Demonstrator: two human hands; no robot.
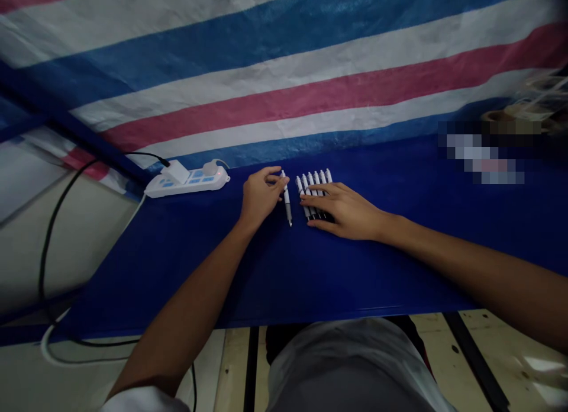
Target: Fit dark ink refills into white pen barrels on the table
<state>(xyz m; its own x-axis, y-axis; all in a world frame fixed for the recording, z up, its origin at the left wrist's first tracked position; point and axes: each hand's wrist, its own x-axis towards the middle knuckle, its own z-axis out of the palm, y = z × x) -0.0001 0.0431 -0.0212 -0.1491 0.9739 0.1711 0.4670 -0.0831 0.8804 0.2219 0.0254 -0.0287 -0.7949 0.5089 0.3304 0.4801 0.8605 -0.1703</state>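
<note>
On the blue table (275, 276) lies a row of several white ballpoint pens (316, 178), side by side with their clip ends pointing away from me. My right hand (344, 211) rests over the row, fingers spread across the barrels and hiding part of them. Just left of the row is a single white pen (287, 202) with a grey grip and its tip towards me. My left hand (262, 193) pinches this pen near its upper end between thumb and fingers. A small gap separates it from the row.
At the back left sits a white power strip (189, 182) with a plugged-in adapter (176, 171) and a black cable (55, 222) running off the table. A striped tarpaulin (284, 74) hangs behind. Blurred items (483, 157) lie at the far right.
</note>
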